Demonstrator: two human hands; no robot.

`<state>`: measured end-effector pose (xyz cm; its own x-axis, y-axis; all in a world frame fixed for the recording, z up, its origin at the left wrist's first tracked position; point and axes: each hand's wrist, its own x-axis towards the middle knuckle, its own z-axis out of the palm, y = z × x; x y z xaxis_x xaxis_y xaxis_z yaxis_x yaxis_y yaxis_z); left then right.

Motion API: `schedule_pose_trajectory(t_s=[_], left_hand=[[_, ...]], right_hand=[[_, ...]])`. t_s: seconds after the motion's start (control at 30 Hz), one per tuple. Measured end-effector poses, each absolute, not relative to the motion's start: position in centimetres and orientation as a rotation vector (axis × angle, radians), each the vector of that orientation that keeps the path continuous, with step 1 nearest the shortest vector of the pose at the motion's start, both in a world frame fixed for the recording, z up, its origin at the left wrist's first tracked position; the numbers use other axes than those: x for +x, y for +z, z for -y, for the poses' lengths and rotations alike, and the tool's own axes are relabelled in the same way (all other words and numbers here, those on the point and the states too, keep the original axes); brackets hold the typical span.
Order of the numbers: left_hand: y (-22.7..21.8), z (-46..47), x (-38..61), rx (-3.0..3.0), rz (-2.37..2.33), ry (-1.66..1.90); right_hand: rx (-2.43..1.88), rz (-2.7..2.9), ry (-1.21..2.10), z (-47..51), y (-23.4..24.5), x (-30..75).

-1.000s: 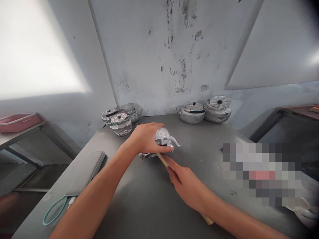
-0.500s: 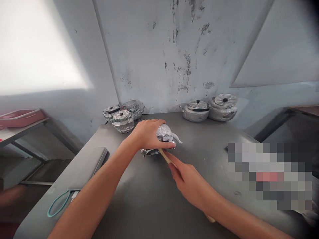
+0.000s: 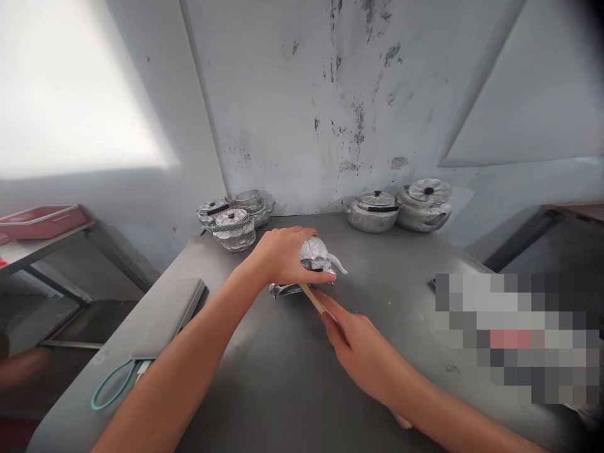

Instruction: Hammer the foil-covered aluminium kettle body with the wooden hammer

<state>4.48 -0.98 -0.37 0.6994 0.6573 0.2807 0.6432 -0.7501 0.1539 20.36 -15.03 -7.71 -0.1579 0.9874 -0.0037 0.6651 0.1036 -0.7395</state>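
My left hand [image 3: 283,255] is wrapped over a silver, crinkled metal object [image 3: 314,251] near the middle of the table, thumb pointing right along its near side. A pale curved piece, like a spout or handle, juts out from it to the right. Its lower part shows below my palm, but the hand hides much of it. My right hand [image 3: 352,336] is closed around a thin wooden stick [image 3: 312,297]. The stick's far end meets the near side of the silver object beneath my left thumb. Its tip there is hidden, and its other end pokes out under my right wrist.
Several silver lidded pots [image 3: 233,229] stand at the table's back left, and two more [image 3: 372,214] at the back right. A grey slab-like device [image 3: 167,318] with a teal strap lies at left. A blurred-out patch [image 3: 514,333] covers the right side. A pink tray [image 3: 44,221] rests on another table.
The view has shifted very slightly. Both hands, the stick and the silver object keep almost the same places relative to each other.
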Motion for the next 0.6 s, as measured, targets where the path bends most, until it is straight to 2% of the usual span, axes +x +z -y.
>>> schedule_pose_trajectory(t_s=[0.4,0.6], left_hand=[[-0.43,1.04,4.55,2.86,-1.074,0.526],[-0.41,0.94,4.49,2.858,-1.077,0.529]], right_hand=[[-1.628,1.892,0.85,15.07,-7.86,20.51],[-1.593,1.884,0.72,15.04,-8.05,20.46]])
